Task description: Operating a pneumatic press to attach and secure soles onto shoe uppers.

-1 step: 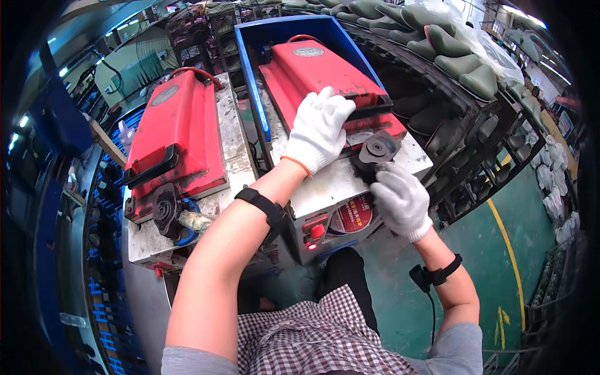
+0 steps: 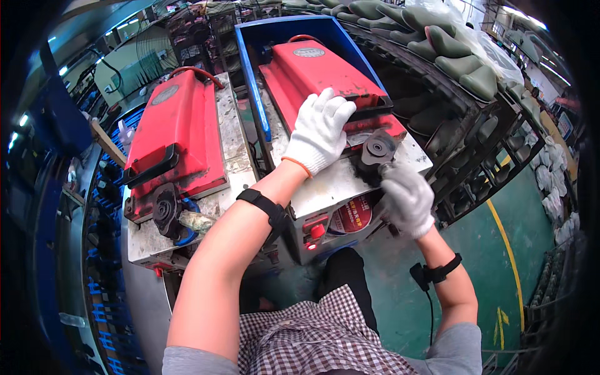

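Note:
Two red-lidded press machines stand side by side on a metal bench. My left hand [image 2: 319, 131], in a white knit glove, lies flat on the red lid [image 2: 319, 69] of the right machine, fingers spread just beside its black handle bar [image 2: 375, 105]. My right hand [image 2: 406, 199], also gloved, is closed around a lever at the machine's front right corner, just below a black round knob [image 2: 378, 149]. The lever itself is hidden inside the fist. Both wrists wear black bands.
The left machine [image 2: 178, 125] has its lid down, with a black handle [image 2: 150, 165] and a black knob [image 2: 164, 209]. A blue frame [image 2: 250, 75] surrounds the right machine. Dark green boot shapes [image 2: 462, 56] sit on racks at the right. A yellow line [image 2: 506, 250] marks the green floor.

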Motion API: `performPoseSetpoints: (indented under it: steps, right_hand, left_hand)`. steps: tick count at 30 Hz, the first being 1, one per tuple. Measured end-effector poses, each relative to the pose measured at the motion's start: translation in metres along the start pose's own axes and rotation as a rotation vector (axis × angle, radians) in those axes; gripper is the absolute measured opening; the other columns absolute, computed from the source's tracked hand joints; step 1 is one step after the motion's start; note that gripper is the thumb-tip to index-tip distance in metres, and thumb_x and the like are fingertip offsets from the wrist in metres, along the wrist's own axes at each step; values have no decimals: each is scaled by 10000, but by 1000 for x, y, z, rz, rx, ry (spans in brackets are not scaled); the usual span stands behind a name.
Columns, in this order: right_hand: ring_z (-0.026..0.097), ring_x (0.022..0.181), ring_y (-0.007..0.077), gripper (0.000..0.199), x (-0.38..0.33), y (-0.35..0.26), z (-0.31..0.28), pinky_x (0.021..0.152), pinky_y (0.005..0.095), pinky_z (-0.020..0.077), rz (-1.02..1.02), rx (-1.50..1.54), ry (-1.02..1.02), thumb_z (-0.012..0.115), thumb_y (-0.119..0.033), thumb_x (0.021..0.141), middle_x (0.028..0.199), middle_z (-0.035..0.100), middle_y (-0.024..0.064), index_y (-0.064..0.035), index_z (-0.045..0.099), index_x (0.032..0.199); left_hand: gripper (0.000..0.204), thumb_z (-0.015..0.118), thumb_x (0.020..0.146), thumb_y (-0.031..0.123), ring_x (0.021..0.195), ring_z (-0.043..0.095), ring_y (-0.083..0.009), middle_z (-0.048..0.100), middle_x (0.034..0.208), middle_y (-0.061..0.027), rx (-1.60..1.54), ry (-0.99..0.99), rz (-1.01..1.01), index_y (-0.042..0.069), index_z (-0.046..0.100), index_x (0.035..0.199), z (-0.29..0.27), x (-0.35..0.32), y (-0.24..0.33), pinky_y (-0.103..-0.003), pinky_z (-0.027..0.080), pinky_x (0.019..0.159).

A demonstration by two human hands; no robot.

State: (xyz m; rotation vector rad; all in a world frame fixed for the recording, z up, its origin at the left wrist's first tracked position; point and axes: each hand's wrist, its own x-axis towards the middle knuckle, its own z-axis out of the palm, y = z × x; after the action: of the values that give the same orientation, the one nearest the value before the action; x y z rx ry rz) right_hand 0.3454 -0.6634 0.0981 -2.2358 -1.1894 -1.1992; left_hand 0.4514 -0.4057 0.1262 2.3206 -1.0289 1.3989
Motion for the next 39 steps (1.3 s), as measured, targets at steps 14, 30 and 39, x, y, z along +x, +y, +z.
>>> performPoseSetpoints:
  steps: [14,30,39]
  right_hand:
    - [574,1298,339,336,95,37,71,1161,542,359,362,-107,43,670,-276,945,1237,697,129,-114,705,1238]
    - [639,1135,270,282,127,21,81,980,494,454,622,-476,-245,769,-288,819,1091,707,66,-164,723,1067]
    - [662,1066,273,193,119,24,81,966,501,462,564,-472,-152,742,-272,835,1021,712,53,-167,738,997]
  left_hand:
    - [553,711,767,151,1299,550,-451,635,1299,-184,-117,-133,-174,60,596,1300,-31,13,26,-507,433,1137]
    - [402,766,846,474,855,737,-345,742,849,-170,303,-486,-810,78,764,914,-296,-110,-79,-415,558,761]
    - [436,752,792,545,851,741,-357,745,850,-162,451,-500,-822,130,782,924,-270,-102,-76,-441,570,752]
